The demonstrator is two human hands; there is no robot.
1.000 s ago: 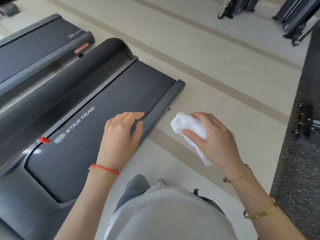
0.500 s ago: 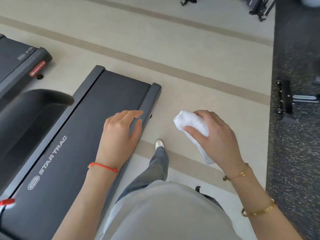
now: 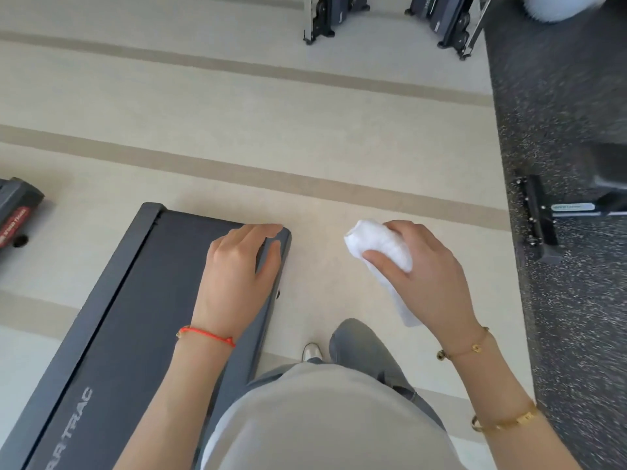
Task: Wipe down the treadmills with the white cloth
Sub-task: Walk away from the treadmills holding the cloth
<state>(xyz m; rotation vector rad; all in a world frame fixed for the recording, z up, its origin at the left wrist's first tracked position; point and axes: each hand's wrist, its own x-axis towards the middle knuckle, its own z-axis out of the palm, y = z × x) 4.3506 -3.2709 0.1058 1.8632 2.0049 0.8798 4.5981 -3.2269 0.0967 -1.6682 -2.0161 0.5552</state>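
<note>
A dark grey Star Trac treadmill (image 3: 135, 300) runs from the lower left towards the middle, and its rear end lies just past my fingers. My left hand (image 3: 237, 269) hangs over that rear right corner with loosely bent fingers and holds nothing; whether it touches the deck is unclear. My right hand (image 3: 427, 283) grips a bunched white cloth (image 3: 376, 245) in the air over the beige floor, right of the treadmill. One tail of the cloth hangs below my palm.
The rear end of a second treadmill (image 3: 17, 212) shows at the left edge. A black speckled rubber mat (image 3: 559, 300) with a machine foot (image 3: 539, 218) fills the right side. More machine bases (image 3: 336, 15) stand at the top. My leg and shoe (image 3: 312, 351) are below.
The view has moved along the treadmill to its rear end, and the console and neighbouring deck have slid out to the left. Both hands keep their pose; the cloth stays in my right hand.
</note>
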